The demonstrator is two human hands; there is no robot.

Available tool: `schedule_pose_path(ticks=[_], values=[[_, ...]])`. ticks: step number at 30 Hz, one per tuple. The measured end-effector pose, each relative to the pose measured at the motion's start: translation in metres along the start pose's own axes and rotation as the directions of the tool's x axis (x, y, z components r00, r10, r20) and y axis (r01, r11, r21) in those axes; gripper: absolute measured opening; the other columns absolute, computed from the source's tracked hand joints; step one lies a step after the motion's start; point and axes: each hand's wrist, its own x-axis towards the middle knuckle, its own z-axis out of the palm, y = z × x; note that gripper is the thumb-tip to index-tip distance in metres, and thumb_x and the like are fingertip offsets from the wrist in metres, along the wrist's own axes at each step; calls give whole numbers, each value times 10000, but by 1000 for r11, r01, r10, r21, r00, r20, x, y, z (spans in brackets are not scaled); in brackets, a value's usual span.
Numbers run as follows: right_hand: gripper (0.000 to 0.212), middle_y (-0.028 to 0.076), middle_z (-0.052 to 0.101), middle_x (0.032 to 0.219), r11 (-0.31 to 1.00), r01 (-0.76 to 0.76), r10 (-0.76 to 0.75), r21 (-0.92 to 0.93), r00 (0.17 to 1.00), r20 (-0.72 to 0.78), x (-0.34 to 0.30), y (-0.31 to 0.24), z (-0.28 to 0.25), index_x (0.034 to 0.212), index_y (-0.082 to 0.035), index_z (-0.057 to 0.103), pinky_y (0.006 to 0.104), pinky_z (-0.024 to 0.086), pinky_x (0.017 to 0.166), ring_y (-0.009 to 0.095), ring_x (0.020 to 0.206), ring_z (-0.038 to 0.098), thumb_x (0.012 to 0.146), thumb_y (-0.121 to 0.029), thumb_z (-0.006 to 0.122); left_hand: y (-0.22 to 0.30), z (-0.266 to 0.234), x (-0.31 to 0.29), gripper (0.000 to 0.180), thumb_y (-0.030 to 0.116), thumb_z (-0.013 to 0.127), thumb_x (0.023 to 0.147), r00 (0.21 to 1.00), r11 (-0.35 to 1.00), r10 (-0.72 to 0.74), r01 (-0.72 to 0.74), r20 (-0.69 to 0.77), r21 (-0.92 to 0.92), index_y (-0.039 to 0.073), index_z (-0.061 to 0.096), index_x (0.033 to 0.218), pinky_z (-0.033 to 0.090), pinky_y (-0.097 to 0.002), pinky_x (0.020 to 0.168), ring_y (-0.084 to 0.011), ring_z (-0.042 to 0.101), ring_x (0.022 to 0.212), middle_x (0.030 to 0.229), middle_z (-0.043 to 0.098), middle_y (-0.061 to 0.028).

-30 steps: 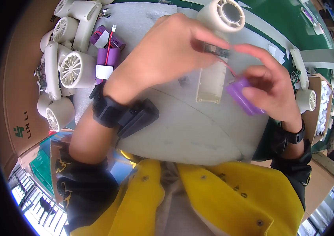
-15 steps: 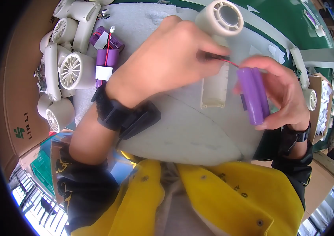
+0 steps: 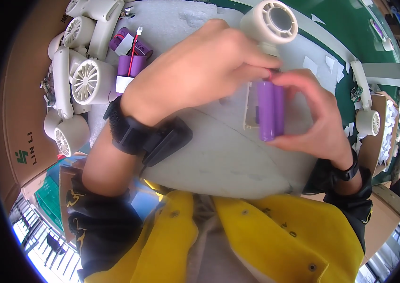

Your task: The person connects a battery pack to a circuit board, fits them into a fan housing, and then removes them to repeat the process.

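A purple two-cell battery pack (image 3: pixel 270 113) is gripped upright between the thumb and fingers of my right hand (image 3: pixel 320 111). At its top end, my left hand (image 3: pixel 219 66) pinches the pack's red wire, mostly hidden by the fingertips. Behind and below the pack lies an open cream handheld-fan housing (image 3: pixel 251 106). Its round fan head (image 3: pixel 275 21) points up and away, just beyond my left fingers. The pack hides part of the handle's hollow, and I cannot tell whether it touches the handle.
Cream fan housings (image 3: pixel 91 81) are piled at the left beside a cardboard box wall (image 3: pixel 25 113). More purple battery packs (image 3: pixel 131 65) lie near my left forearm. Paper pieces (image 3: pixel 310 65) and another fan (image 3: pixel 367 121) are at the right, next to a carton (image 3: pixel 374 141).
My right hand has brought the battery pack left and turned it more upright, over the open handle. The red wire stretched between the hands is now mostly out of sight.
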Motion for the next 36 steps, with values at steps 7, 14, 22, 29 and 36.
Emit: schedule_pose_path(ticks=[7,14,22,29,36], values=[[706,147,587,1235,929,155,-182,-335,982,-52,-1,-9,13,1237,-26,614,354,535,881,267,1042,619,592,-101,892,0,0,-1,302,19,692,834,999,996,45,-45,5,75,54,709,1133,505,-384,667,-374,647,743,907,681,-219],[532,187,610,1252,945,128,-172,-301,977,-123,-7,-11,15,1095,12,678,355,566,841,278,1029,655,613,-75,886,-5,5,-4,306,13,682,842,999,999,44,-43,-32,16,66,707,1142,493,-386,643,-383,637,731,917,669,-226],[391,224,612,1264,863,225,-312,-452,941,-128,-4,-7,18,908,3,641,353,576,806,279,929,696,615,-56,894,-6,8,-3,281,27,685,853,995,999,38,-40,-91,-18,80,719,1127,474,-356,615,-343,619,680,874,673,-208],[393,229,622,1241,890,142,-250,-433,947,-203,-10,-7,26,801,-21,559,346,571,781,267,918,682,612,-56,902,-4,7,-1,278,38,685,868,999,995,-30,27,-31,-101,97,722,1137,466,-309,612,-272,573,632,855,683,-181],[433,211,608,1241,901,102,-227,-421,939,-257,-10,-4,34,784,-34,520,331,554,771,255,922,659,593,-55,907,-5,8,-1,291,41,689,881,994,980,-105,107,18,-165,97,715,1166,480,-270,641,-117,571,653,850,714,-122]])
